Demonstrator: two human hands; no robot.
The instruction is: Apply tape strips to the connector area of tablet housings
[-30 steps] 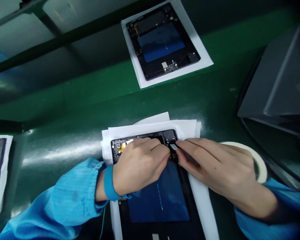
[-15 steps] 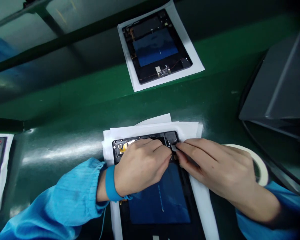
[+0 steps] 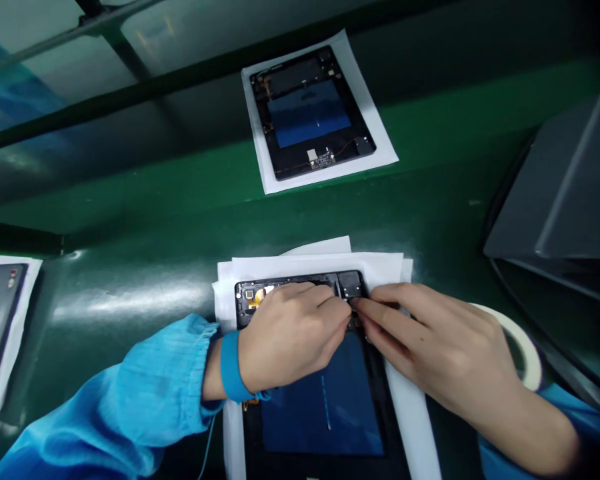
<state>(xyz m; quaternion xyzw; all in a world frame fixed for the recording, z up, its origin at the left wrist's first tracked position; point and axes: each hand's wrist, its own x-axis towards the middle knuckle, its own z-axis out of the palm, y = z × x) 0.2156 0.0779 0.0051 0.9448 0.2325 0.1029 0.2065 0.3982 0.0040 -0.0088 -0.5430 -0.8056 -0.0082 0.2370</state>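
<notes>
Two blue sleeves (image 3: 165, 380) reach in from my side, and a blue band (image 3: 233, 367) circles my left wrist. Under my hands lies an opened black tablet (image 3: 395, 443), its lower end cut off by the edge of view, a wide blue panel (image 3: 325, 413) across its middle. My left hand (image 3: 295, 333) is curled over it, fingers bunched together near the top right corner; my right hand (image 3: 440, 353) meets it there, thumb and forefinger drawn close. I can't tell whether either one pinches anything, since the fingertips hide it. Just past them sits a square black part (image 3: 350, 283); a yellow piece (image 3: 259, 298) shows left of my knuckles. White sheets (image 3: 415, 413) lie beneath the tablet. A roll of tape (image 3: 530, 357) is partly behind my right hand. Off left, a dark slab (image 3: 0, 313) rests on paper; right, a grey box (image 3: 565, 193) stands. Farthest, a second opened tablet (image 3: 357, 130) lies tilted on white paper (image 3: 386, 152).
</notes>
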